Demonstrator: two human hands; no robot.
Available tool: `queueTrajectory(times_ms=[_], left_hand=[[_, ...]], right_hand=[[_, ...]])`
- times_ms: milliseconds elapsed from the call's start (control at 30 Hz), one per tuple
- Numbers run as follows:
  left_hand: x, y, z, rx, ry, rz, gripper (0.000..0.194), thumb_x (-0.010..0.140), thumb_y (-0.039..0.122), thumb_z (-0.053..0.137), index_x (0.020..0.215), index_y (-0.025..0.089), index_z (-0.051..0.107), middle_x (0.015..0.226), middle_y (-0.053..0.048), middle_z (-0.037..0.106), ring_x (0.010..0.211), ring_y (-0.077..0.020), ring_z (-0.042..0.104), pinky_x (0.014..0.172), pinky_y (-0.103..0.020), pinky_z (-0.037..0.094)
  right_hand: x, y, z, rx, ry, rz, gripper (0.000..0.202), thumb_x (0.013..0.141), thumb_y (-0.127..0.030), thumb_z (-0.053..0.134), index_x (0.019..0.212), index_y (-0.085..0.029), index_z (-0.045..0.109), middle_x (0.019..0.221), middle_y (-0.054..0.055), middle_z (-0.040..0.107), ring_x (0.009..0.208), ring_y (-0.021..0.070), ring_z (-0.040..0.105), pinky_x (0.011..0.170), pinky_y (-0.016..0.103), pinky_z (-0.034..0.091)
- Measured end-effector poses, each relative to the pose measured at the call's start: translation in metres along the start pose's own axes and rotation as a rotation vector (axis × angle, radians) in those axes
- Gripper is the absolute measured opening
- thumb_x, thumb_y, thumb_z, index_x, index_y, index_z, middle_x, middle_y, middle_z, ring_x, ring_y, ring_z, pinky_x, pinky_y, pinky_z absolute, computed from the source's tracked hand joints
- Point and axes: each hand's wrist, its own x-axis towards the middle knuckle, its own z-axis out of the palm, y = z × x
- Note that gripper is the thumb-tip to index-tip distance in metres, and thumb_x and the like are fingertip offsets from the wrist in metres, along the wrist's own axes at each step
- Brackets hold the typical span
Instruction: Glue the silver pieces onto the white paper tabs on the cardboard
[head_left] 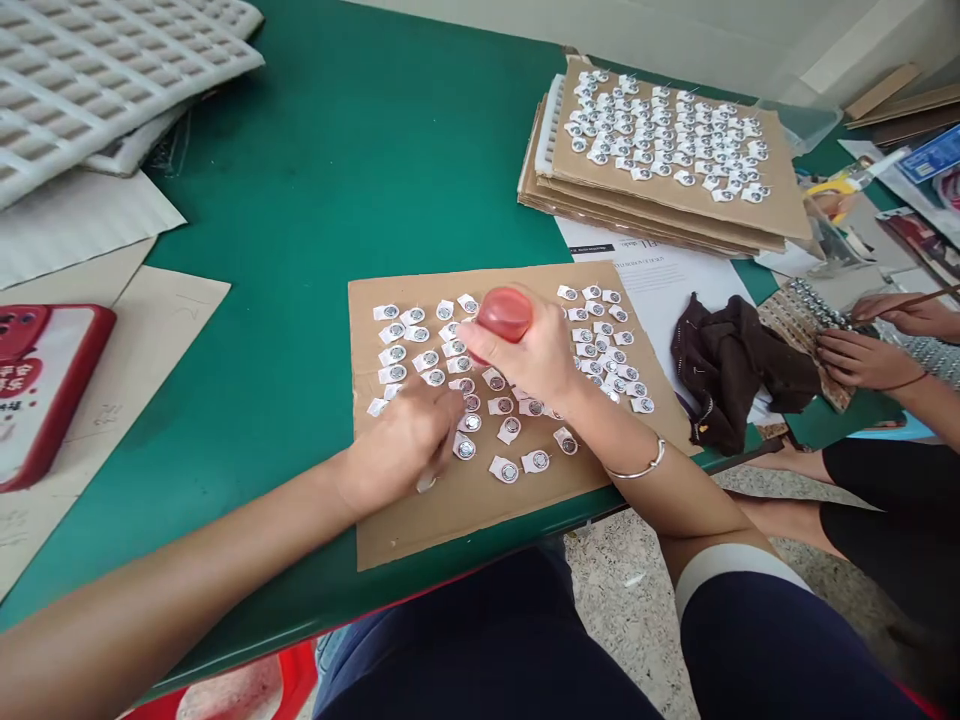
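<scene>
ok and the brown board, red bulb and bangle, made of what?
Board: likely cardboard, matte, from its plain brown, paper-like face. Red bulb in the right hand: glossy plastic or rubber, can't tell which; looks slightly see-through. Bangle: probably polished metal, from its silvery glint.

Phone point(52, 395) cut off by the left edge. Left hand point(409, 432) motion-blurred, its fingertips indistinct. Right hand point(536, 350) hides part of the red bottle point(505, 312); its tip is unseen.
</scene>
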Motion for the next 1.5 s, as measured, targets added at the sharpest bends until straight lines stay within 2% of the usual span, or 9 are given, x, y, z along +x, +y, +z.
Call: queueTrajectory(times_ms=[133, 233, 333, 400, 467, 533, 767, 1500], left_hand=[[0.008, -0.007, -0.015, -0.226, -0.084, -0.160, 0.017, 0.087, 0.017, 0.044, 0.077, 0.014, 0.058, 0.064, -0.001, 0.056, 0.058, -0.0126, 0.050, 0.056, -0.027, 0.038], [0.009, -0.012, -0.016, -0.301, -0.088, -0.211, 0.016, 0.086, 0.018, 0.048, 0.076, 0.015, 0.059, 0.062, 0.001, 0.056, 0.054, -0.0097, 0.047, 0.051, -0.024, 0.035], [0.004, -0.015, -0.011, -0.349, -0.025, -0.202, 0.015, 0.088, 0.020, 0.048, 0.084, 0.016, 0.062, 0.064, 0.001, 0.058, 0.054, -0.0086, 0.049, 0.052, -0.023, 0.037], [0.000, -0.017, -0.008, -0.355, 0.015, -0.187, 0.017, 0.089, 0.021, 0.047, 0.088, 0.015, 0.063, 0.066, 0.000, 0.060, 0.054, -0.0089, 0.050, 0.052, -0.023, 0.038], [-0.002, -0.017, -0.007, -0.351, 0.033, -0.169, 0.019, 0.089, 0.023, 0.046, 0.090, 0.014, 0.063, 0.067, -0.002, 0.060, 0.054, -0.0098, 0.052, 0.051, -0.024, 0.038], [-0.003, -0.017, -0.007, -0.350, 0.041, -0.152, 0.020, 0.090, 0.023, 0.045, 0.090, 0.014, 0.063, 0.068, -0.003, 0.061, 0.056, -0.0106, 0.053, 0.052, -0.024, 0.040], [-0.004, -0.017, -0.008, -0.359, 0.053, -0.131, 0.019, 0.090, 0.023, 0.045, 0.085, 0.015, 0.062, 0.067, -0.002, 0.061, 0.057, -0.0113, 0.055, 0.054, -0.023, 0.042], [-0.006, -0.021, -0.002, -0.357, 0.081, -0.119, 0.021, 0.091, 0.027, 0.044, 0.090, 0.016, 0.062, 0.071, -0.004, 0.062, 0.060, -0.0126, 0.057, 0.054, -0.024, 0.044]], right_hand=[[-0.001, -0.019, -0.028, 0.098, 0.019, 0.065, 0.025, 0.074, -0.042, 0.068, 0.080, -0.020, 0.057, 0.076, 0.000, 0.062, 0.072, 0.0134, 0.061, 0.071, 0.030, 0.054], [-0.023, -0.024, -0.037, 0.171, 0.027, 0.139, 0.027, 0.072, -0.039, 0.070, 0.089, -0.021, 0.058, 0.085, 0.001, 0.063, 0.077, 0.0147, 0.064, 0.073, 0.032, 0.055], [-0.055, -0.019, -0.030, 0.217, 0.089, 0.286, 0.032, 0.071, -0.036, 0.071, 0.096, -0.022, 0.058, 0.094, 0.004, 0.065, 0.084, 0.0172, 0.066, 0.073, 0.032, 0.057], [-0.073, -0.013, -0.020, 0.212, 0.224, 0.333, 0.032, 0.071, -0.033, 0.070, 0.099, -0.022, 0.058, 0.094, 0.003, 0.066, 0.082, 0.0170, 0.067, 0.069, 0.031, 0.058], [-0.085, -0.009, -0.010, 0.131, 0.371, 0.310, 0.030, 0.070, -0.029, 0.071, 0.097, -0.022, 0.059, 0.090, 0.002, 0.067, 0.080, 0.0167, 0.067, 0.066, 0.031, 0.059], [-0.091, -0.006, -0.003, 0.028, 0.445, 0.261, 0.027, 0.068, -0.027, 0.071, 0.093, -0.021, 0.061, 0.088, 0.003, 0.068, 0.079, 0.0172, 0.067, 0.068, 0.032, 0.059], [-0.089, -0.003, 0.001, -0.109, 0.391, 0.197, 0.024, 0.069, -0.028, 0.071, 0.090, -0.020, 0.063, 0.085, 0.002, 0.068, 0.078, 0.0175, 0.065, 0.070, 0.036, 0.056], [-0.088, 0.001, 0.004, -0.106, 0.313, 0.207, 0.026, 0.070, -0.028, 0.070, 0.094, -0.020, 0.062, 0.088, 0.004, 0.068, 0.079, 0.0174, 0.065, 0.074, 0.037, 0.055]])
